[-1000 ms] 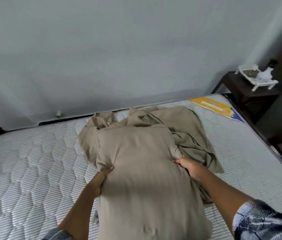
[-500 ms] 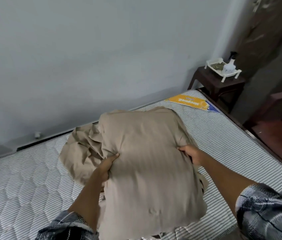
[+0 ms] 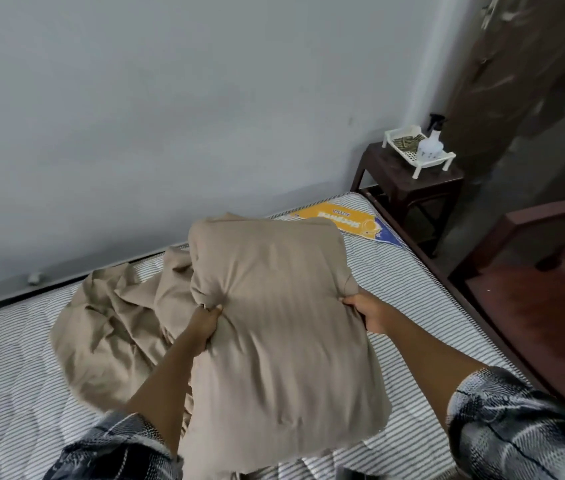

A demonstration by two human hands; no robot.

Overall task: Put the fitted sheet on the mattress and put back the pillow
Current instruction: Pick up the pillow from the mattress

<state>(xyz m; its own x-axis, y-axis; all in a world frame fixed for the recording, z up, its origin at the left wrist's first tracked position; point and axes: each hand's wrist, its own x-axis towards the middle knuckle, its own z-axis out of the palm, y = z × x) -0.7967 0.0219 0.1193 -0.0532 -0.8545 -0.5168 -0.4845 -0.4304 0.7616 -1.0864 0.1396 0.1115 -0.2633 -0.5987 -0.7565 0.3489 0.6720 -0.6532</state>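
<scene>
Beige pillow (image 3: pixel 284 323): we held it up over the right half of the mattress (image 3: pixel 14 375); a second earlier it lay on the sheet heap, so it had swung rightward.
Left hand (image 3: pixel 205 323): fingers bunched the pillow's left edge.
Right hand (image 3: pixel 364 311): clamped on the pillow's right edge, well apart from the left.
Fitted sheet (image 3: pixel 111 327): crumpled left of the pillow, toward the far wall, now largely uncovered; no corner fitted.
Pillow shift: we judged it cleared the sheet for spreading.
Mattress surface: bare, striped, with a yellow label (image 3: pixel 340 218) at the far right corner.
Side table (image 3: pixel 409 181): stood beyond that corner, bearing a white tray (image 3: pixel 402 147) and a spray bottle (image 3: pixel 430 143).
Wooden furniture (image 3: pixel 534 306): ran along the right side.
Obstacles: we judged the wall (image 3: pixel 205 116), close against the far edge, would hamper tucking; the pillow needed a resting place off the mattress.
</scene>
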